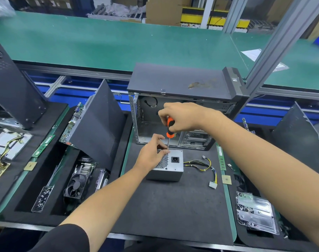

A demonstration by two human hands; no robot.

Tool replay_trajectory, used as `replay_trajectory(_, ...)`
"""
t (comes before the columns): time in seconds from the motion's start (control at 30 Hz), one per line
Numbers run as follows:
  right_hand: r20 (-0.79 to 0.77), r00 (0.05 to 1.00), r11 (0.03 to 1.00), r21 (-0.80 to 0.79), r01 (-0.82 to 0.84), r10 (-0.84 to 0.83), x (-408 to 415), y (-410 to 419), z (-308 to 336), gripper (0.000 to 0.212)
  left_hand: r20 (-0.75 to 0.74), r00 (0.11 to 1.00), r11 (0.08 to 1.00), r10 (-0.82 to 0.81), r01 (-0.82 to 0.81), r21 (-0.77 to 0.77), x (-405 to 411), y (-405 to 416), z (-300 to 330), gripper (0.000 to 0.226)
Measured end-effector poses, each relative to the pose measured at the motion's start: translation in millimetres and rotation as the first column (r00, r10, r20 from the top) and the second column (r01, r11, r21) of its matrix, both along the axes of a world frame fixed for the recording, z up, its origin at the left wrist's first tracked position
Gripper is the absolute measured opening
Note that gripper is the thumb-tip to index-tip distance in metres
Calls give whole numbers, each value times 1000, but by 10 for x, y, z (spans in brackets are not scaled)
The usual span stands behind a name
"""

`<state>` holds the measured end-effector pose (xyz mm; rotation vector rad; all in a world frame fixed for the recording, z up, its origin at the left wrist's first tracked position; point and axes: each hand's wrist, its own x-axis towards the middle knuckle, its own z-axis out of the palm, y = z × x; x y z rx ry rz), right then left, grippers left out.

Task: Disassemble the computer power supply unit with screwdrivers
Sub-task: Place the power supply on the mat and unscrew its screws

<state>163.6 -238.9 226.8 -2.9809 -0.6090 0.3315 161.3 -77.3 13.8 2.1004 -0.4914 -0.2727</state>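
The grey sheet-metal power supply unit [168, 165], a boxy case with a honeycomb vent and a black mains socket on its upper face, sits on the black foam work mat [173, 206] just in front of the open, emptied black computer tower case [177, 106], with its bundle of yellow and black cables [204, 166] trailing off to the right. It looks rigid and fairly heavy for its size, unlikely to flex, but its smooth metal sides could slide under a pushing tool, so bracing it from above near the worked corner seems the sound hold. The left hand [151, 155] rests on the unit's far left top corner, fingers curled loosely around the shaft's tip to guide it. The right hand [180, 117] reaches in from the right, forearm raised, fingers wrapped around the orange-and-black handled screwdriver [170, 131], which stands nearly upright with its tip at the unit's far edge.
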Motion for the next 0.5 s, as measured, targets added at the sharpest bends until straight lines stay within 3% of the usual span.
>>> replay_trajectory(0.23,76,990,988,105,109,-118,-107,-127,-90,16,54,998,999,36,-38,23,-48,-11,26,55)
replay_trajectory(0.5,225,936,949,225,219,-269,-75,-202,-134,17,106,994,999,15,-19,37,-92,-24,47,44)
